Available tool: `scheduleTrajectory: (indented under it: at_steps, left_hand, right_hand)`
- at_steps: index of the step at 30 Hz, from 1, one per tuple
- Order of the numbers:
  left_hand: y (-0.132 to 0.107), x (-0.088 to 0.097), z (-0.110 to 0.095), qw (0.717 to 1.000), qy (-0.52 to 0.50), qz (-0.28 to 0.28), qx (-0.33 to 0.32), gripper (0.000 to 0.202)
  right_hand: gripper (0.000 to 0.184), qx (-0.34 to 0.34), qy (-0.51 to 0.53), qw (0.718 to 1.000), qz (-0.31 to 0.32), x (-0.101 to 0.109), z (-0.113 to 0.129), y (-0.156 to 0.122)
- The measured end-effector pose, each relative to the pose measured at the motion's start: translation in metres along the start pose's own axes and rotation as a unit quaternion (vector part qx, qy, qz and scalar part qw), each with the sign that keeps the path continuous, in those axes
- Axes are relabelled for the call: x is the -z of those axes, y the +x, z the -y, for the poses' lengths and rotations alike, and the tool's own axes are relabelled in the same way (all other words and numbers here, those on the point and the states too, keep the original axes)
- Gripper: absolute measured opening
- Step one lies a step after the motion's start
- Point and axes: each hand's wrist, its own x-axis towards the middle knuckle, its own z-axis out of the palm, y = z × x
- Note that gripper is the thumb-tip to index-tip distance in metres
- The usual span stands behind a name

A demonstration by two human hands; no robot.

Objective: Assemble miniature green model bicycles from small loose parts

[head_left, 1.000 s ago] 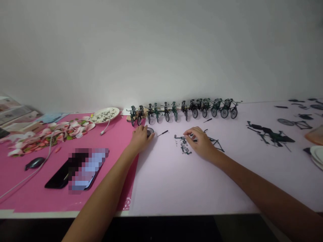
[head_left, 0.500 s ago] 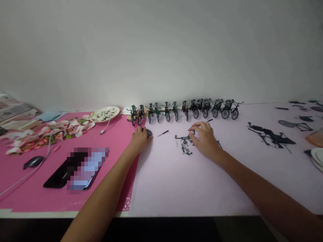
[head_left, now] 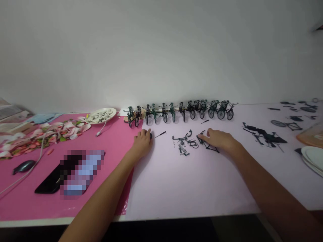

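From the right hand [head_left: 220,138], the lilac sheet [head_left: 191,188] gives passage at 7 o'clock; toy bicycles [head_left: 181,111] wall off 10 to 12, loose parts [head_left: 182,150] crowd 9, a dark cluster [head_left: 271,137], perhaps joined, blocks 3.

Your single view came from your own head, facing forward and down over the desk [head_left: 181,191], wide and fairly well back. The near edge [head_left: 37,223] crossed low at six o'clock, and the wall [head_left: 161,50] spanned twelve. Your left hand [head_left: 142,143] and right hand [head_left: 220,139] sat at middle range, your arms [head_left: 108,191] leaving the frame at seven and four o'clock.
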Motion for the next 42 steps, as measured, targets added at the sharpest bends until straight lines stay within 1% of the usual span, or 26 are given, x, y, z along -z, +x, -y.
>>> scheduleTrajectory:
  at_steps: [2,5,9,12,17,21,23,25,28,31,34,39,42]
  left_hand:
    - [0.0,-0.004,0.0,0.999,-0.022,-0.009,-0.024,0.056]
    - [0.0,-0.011,-0.004,0.994,-0.075,-0.028,-0.078,0.053]
    - [-0.004,-0.018,-0.016,0.976,-0.144,-0.061,-0.152,0.055]
    - [-0.008,-0.017,-0.025,0.965,-0.169,-0.066,-0.188,0.052]
    - [-0.013,-0.012,-0.035,0.963,-0.18,-0.057,-0.19,0.045]
    - [-0.019,-0.006,-0.044,0.962,-0.188,-0.043,-0.195,0.052]
    - [-0.022,-0.002,-0.049,0.958,-0.186,-0.028,-0.216,0.055]
    - [-0.025,0.001,-0.054,0.949,-0.188,-0.005,-0.252,0.056]
    - [-0.028,0.005,-0.06,0.939,-0.19,0.028,-0.285,0.062]
    - [-0.029,0.006,-0.062,0.942,-0.194,0.035,-0.273,0.066]
    - [-0.028,0.005,-0.061,0.948,-0.194,0.035,-0.251,0.064]
    - [-0.023,0.0,-0.058,0.955,-0.187,0.012,-0.231,0.045]
    - [-0.021,-0.002,-0.057,0.956,-0.188,-0.003,-0.224,0.037]
  right_hand:
    - [0.068,0.042,0.01,0.999,0.01,-0.001,0.005,-0.004]
    - [0.056,0.126,0.053,0.99,0.015,-0.007,0.016,-0.012]
    - [0.048,0.247,0.128,0.96,-0.02,-0.02,0.035,-0.021]
    - [0.043,0.287,0.145,0.947,-0.013,-0.028,0.045,-0.026]
    - [0.035,0.295,0.171,0.94,-0.009,-0.033,0.05,-0.026]
    - [0.03,0.299,0.159,0.941,-0.006,-0.034,0.049,-0.024]
    - [0.03,0.305,0.152,0.94,-0.008,-0.033,0.049,-0.023]
    - [0.031,0.306,0.143,0.941,-0.008,-0.033,0.048,-0.023]
    - [0.031,0.304,0.13,0.944,0.007,-0.031,0.047,-0.023]
    - [0.031,0.305,0.14,0.942,0.015,-0.029,0.046,-0.023]
    - [0.034,0.303,0.164,0.939,0.017,-0.027,0.045,-0.022]
    - [0.038,0.278,0.172,0.945,0.022,-0.023,0.045,-0.023]
    - [0.038,0.256,0.17,0.952,0.004,-0.022,0.047,-0.025]
